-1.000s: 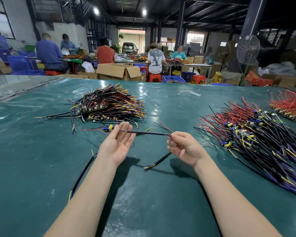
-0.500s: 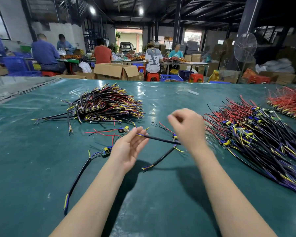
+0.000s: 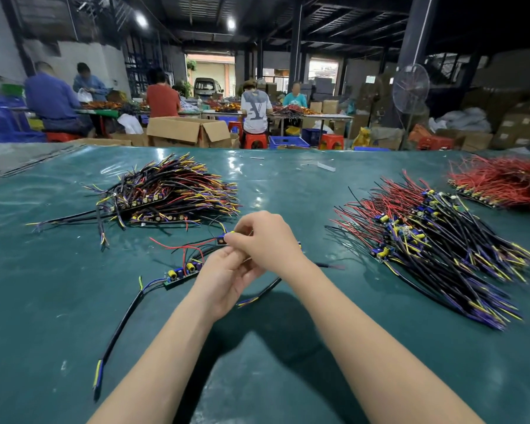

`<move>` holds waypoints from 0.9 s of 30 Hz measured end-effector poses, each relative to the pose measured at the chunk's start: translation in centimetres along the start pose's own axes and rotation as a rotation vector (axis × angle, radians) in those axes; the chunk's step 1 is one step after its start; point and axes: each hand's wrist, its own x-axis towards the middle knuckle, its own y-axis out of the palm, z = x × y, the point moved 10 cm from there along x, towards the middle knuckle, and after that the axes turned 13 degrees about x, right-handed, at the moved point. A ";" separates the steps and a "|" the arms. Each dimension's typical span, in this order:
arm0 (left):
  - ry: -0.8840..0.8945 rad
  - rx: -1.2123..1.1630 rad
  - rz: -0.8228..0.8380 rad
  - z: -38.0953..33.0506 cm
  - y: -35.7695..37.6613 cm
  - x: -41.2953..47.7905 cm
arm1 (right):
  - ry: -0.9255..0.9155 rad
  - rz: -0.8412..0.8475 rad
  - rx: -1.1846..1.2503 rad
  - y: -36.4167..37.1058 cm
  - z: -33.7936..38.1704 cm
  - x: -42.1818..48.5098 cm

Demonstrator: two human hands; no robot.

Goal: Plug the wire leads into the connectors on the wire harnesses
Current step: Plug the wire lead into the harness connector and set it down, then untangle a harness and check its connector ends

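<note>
Fingers (image 3: 237, 239) of right hand (image 3: 266, 243) pinch connector (image 3: 221, 240); its red leads (image 3: 184, 257) run left.

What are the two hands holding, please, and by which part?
The left hand and right hand pinch a thin black sheathed cable near one end; fingers hide the exact spot.

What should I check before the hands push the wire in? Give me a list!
1. Right hand pinches the connector: ok.
2. Left hand holds the black cable: ok.
3. Wire tip lined up with the connector: cannot tell, the fingers hide it.
4. The cable's loose end lies free on the green mat: ok.
5. More wires close by: ok, a pile lies on the right.
</note>
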 end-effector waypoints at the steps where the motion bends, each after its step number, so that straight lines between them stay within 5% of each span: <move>1: -0.008 0.027 0.028 0.1 0.2 -0.1 | -0.003 -0.008 -0.030 -0.2 -0.2 0.1; 7: -0.156 0.394 -0.050 2.0 -1.6 -0.4 | 0.063 -0.176 -0.230 -6.9 -3.4 1.4; 14: -0.145 0.580 -0.129 2.1 -2.5 0.0 | 0.229 -0.796 -0.360 -22.4 -10.9 -3.0; 19: 0.050 1.217 -0.231 0.3 -2.5 0.0 | 0.723 -0.529 -0.567 -22.2 -19.8 -5.9; 23: 0.132 1.548 -0.200 0.3 -1.5 -0.1 | 0.416 -0.729 -0.504 -20.0 -16.2 -5.5; 27: 0.146 1.634 -0.158 0.5 -1.0 -0.2 | 0.220 -0.437 -0.498 -11.3 -12.9 -2.0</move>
